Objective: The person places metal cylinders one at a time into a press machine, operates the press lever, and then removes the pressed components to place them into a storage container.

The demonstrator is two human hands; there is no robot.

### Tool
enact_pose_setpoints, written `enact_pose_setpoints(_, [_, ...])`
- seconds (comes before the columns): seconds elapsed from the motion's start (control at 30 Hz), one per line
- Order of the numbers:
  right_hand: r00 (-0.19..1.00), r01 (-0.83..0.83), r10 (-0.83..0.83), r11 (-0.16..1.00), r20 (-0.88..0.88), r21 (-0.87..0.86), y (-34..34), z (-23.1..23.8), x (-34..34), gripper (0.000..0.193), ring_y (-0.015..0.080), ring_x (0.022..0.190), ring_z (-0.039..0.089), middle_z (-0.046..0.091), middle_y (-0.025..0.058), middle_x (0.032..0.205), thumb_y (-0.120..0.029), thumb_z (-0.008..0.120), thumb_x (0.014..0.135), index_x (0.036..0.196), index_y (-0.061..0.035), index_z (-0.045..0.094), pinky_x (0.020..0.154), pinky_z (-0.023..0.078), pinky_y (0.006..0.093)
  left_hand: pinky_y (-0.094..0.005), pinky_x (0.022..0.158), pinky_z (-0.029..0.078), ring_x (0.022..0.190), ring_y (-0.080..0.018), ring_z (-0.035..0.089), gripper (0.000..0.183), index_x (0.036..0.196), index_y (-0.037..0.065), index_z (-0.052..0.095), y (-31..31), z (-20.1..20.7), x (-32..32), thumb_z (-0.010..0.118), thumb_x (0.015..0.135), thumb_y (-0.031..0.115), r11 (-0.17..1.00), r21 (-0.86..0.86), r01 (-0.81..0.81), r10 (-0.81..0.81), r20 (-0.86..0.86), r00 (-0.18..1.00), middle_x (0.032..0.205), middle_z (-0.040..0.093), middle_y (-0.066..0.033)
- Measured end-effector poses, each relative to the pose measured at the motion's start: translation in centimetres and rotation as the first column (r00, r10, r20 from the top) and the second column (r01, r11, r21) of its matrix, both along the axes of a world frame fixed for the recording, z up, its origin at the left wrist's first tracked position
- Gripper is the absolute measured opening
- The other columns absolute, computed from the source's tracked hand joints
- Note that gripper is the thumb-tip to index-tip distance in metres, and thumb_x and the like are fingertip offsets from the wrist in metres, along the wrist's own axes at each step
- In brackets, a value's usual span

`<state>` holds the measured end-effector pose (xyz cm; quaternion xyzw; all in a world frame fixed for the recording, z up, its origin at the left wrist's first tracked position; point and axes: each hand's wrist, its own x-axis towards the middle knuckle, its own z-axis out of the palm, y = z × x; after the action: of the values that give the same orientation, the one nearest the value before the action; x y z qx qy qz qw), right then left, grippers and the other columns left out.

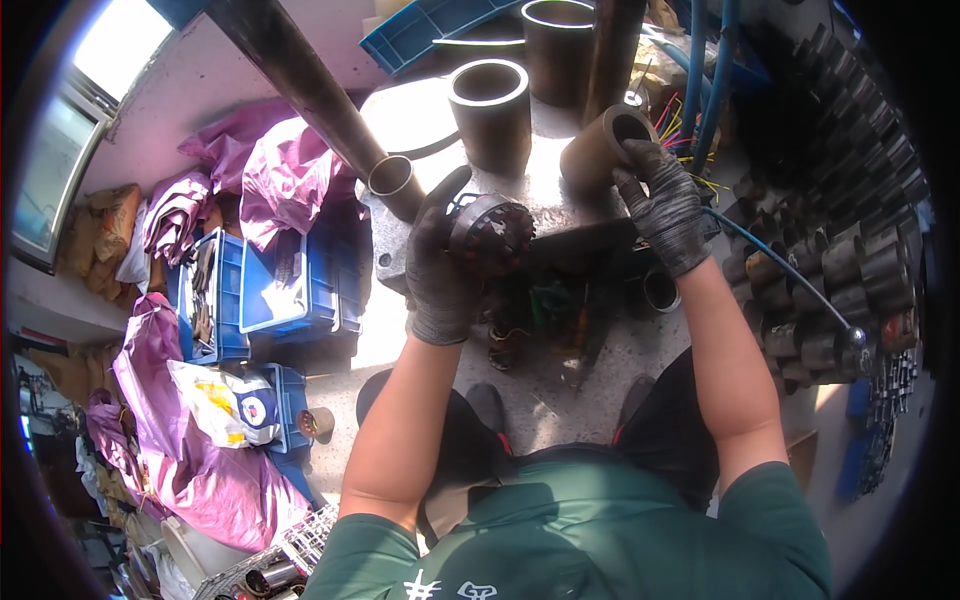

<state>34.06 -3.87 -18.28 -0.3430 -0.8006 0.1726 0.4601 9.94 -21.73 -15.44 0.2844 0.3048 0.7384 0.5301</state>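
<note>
My left hand (440, 262), in a dark grey work glove, is closed around a dark metal ring with a toothed edge (490, 228), held over the near edge of a pale metal work table (555, 205). My gloved right hand (668, 205) grips the rim of a short, thick-walled metal sleeve (590, 158), which is tilted on the table top with its open end toward that hand. Between and beyond my hands, another metal sleeve (490, 125) stands upright. A larger sleeve (558, 60) stands behind it.
A long dark pipe (300, 95) slants in from the upper left beside a small tube (395, 188). Blue crates (285, 300) and pink sacks (190, 430) lie to the left. Many metal cylinders (830, 270) are stacked at right, near blue hoses (710, 80).
</note>
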Motion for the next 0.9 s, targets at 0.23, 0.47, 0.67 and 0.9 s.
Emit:
enact_pose_setpoints(0.23, [0.985, -0.125, 0.114, 0.988, 0.126, 0.086, -2.3, 2.2, -1.5, 0.057, 0.0280, 0.112, 0.068, 0.061, 0.0119, 0.146, -0.010, 0.076, 0.092, 0.145, -0.0083, 0.056, 0.102, 0.056, 0.0370, -0.0384, 0.089, 0.058, 0.104, -0.0260, 0.070, 0.064, 0.146, -0.004, 0.051, -1.3, 0.0, 2.1, 0.046, 0.103, 0.043, 0.976, 0.125, -0.176, 0.213, -0.441, 0.872, 0.119, 0.069, -0.0192])
enact_pose_setpoints(0.47, [0.822, -0.531, 0.365, 0.220, -0.436, -0.818, -9.7, 0.8, -0.8, 0.056, 0.0199, 0.114, 0.066, 0.070, 0.0126, 0.123, -0.048, 0.056, 0.107, 0.135, -0.0009, 0.063, 0.103, 0.051, 0.0373, -0.0369, 0.096, 0.052, 0.103, -0.0237, 0.069, 0.066, 0.144, -0.003, 0.056, -2.8, 0.2, 2.3, 0.056, 0.101, 0.047, 0.985, 0.163, -0.052, 0.158, -0.752, 0.640, 0.123, 0.072, -0.0180])
enact_pose_setpoints(0.67, [0.761, -0.607, -0.021, -0.377, -0.649, -0.699, -11.2, 0.4, -1.0, 0.060, 0.0195, 0.087, 0.070, 0.072, 0.0093, 0.107, -0.055, 0.065, 0.099, 0.132, -0.0048, 0.060, 0.071, 0.059, 0.0350, -0.0408, 0.087, 0.054, 0.089, -0.0308, 0.071, 0.063, 0.144, -0.002, 0.055, -2.4, 0.2, 2.6, 0.058, 0.100, 0.042, 0.942, 0.280, 0.185, 0.184, -0.892, 0.412, 0.102, 0.073, -0.0189])
enact_pose_setpoints(0.9, [0.772, -0.574, 0.016, -0.410, -0.635, -0.709, -10.5, 0.0, 0.2, 0.052, 0.0207, 0.079, 0.069, 0.071, 0.0116, 0.106, -0.036, 0.071, 0.094, 0.131, -0.0024, 0.058, 0.063, 0.058, 0.0321, -0.0413, 0.089, 0.055, 0.089, -0.0311, 0.070, 0.049, 0.138, -0.003, 0.058, -2.5, -1.1, 4.2, 0.061, 0.095, 0.020, 0.889, 0.458, -0.022, 0.423, -0.800, 0.425, 0.099, 0.071, -0.0164])
